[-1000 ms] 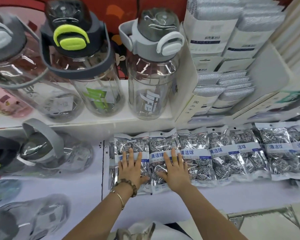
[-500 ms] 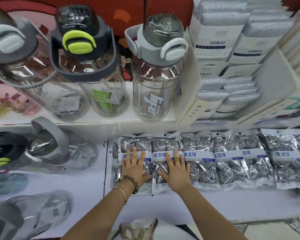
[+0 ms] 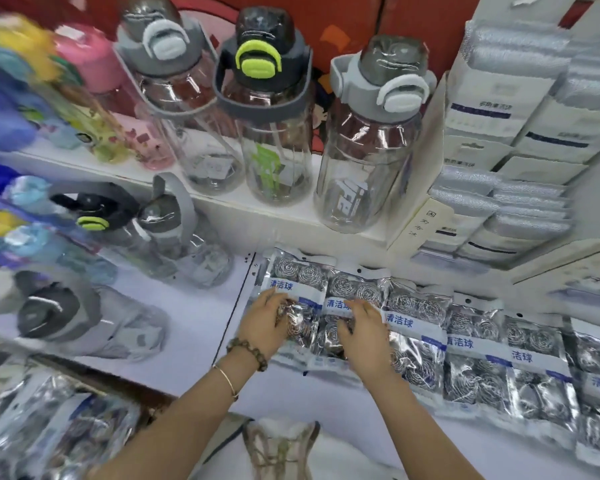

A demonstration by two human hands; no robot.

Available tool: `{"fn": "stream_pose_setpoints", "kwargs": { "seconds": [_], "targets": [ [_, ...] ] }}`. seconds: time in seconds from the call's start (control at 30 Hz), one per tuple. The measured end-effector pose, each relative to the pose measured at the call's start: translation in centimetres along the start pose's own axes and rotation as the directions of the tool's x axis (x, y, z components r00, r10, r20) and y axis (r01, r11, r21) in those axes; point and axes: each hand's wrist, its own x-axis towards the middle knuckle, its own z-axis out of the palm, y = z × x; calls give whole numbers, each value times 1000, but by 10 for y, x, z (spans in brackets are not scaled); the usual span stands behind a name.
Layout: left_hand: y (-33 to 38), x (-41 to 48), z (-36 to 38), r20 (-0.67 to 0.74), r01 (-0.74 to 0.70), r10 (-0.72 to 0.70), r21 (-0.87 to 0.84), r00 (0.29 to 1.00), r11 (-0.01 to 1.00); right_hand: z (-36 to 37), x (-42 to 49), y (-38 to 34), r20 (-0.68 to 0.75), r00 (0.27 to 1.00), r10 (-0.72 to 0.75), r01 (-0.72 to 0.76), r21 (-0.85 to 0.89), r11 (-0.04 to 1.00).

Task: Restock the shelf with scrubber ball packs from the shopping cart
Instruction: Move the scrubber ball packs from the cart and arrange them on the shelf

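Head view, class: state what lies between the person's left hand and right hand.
Head view: between the left hand and right hand lie scrubber ball packs, bagged steel coils showing where the two leftmost packs meet.

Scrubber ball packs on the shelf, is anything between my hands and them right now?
Nothing visible. The left hand and the right hand both lie directly on the scrubber ball packs at the left end of the row, fingers curled onto them. The water bottles stand behind and above, clear of both hands.
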Motion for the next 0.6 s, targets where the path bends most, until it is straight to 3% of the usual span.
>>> {"fn": "stream_pose_setpoints", "kwargs": {
  "seconds": [0.27, 0.47, 0.6],
  "targets": [
    [-18, -72, -21, -245, 168, -204, -161, 948, 973, 12, -5, -44, 137, 932, -335, 322, 109, 940],
    [-43, -138, -27, -379, 348, -437, -282, 816, 894, 38, -22, -82, 291, 782, -551, 522, 177, 835],
    [-62, -182, -30, -380, 501, -583, -300, 718, 812, 61, -40, -107, 351, 672, -652, 606, 246, 756]
  ]
}}
